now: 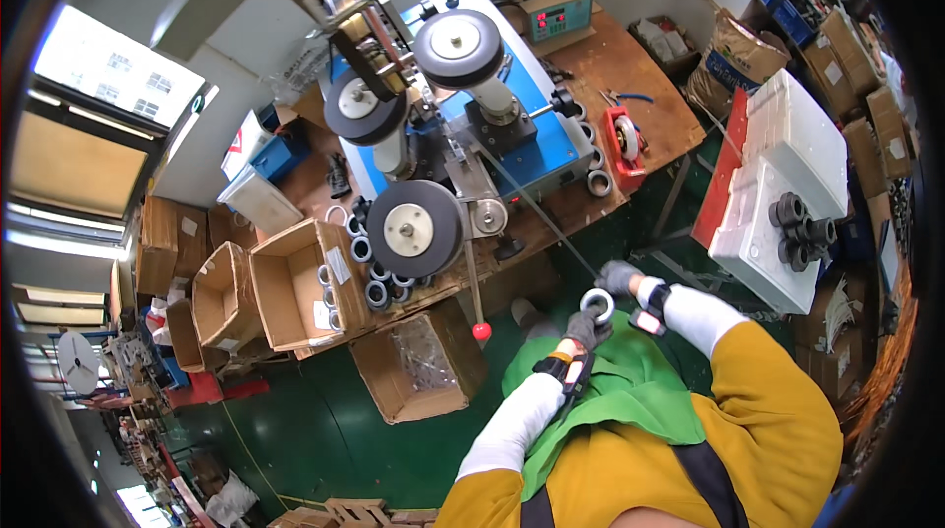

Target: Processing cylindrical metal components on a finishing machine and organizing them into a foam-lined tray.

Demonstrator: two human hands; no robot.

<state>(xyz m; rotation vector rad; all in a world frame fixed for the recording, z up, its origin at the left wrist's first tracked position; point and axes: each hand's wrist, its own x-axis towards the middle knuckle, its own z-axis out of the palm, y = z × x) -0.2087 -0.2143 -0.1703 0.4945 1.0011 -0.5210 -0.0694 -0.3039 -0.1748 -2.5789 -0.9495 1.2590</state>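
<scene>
My left hand (588,329), in a dark grey glove, is closed around a thick white-and-grey ring (606,310) in front of my green apron (630,371). Just beyond it on the right, my right hand (618,278), gloved the same way, has its fingers curled at the lower end of a thin grey strip (539,211). The strip runs straight up to the machine; how the fingers grip it is too small to make out. On the bench ahead stands the blue-based winding machine (536,139) with black tape-like reels (415,233).
Grey rings (598,183) line the bench's front edge, near a red tape dispenser (624,139). A red-knobbed lever (481,331) sticks out toward me. Cardboard boxes (295,282) stand left, one on the floor (413,371). White foam boxes (763,233) bearing black rings stand right.
</scene>
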